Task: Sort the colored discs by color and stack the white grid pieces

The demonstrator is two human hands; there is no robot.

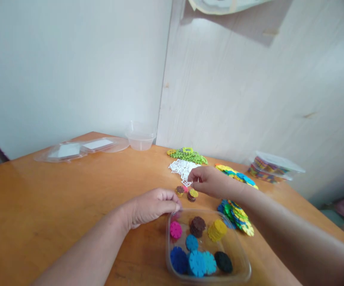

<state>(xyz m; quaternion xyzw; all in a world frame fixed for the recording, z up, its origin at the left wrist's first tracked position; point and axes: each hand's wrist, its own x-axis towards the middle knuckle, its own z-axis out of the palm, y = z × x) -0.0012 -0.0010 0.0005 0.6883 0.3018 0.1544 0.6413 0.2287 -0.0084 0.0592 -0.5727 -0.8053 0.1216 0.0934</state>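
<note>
My left hand point(156, 206) is closed at the far left corner of a clear plastic box point(247, 272); its fingertips are beside the rim, and what they pinch, if anything, is hidden. Inside the box stand stacks of notched discs: pink point(175, 230), brown point(197, 226), yellow point(217, 230), dark blue point(179, 259), light blue point(197, 263) and black point(223, 261). Beyond the box, my right hand point(209, 180) has its fingers curled down by white lattice pieces point(181, 167). Just below it are two small brown-and-yellow disc stacks point(192, 194) and a partly hidden pink piece point(185, 189).
Green pieces point(189, 156) lie by the wall. Mixed coloured discs point(239, 217) spread under my right forearm, with more discs point(237, 174) behind it. A lidded box point(271, 165) stands at the right, a clear tub point(141, 137) and flat lids point(67, 151) at the back left.
</note>
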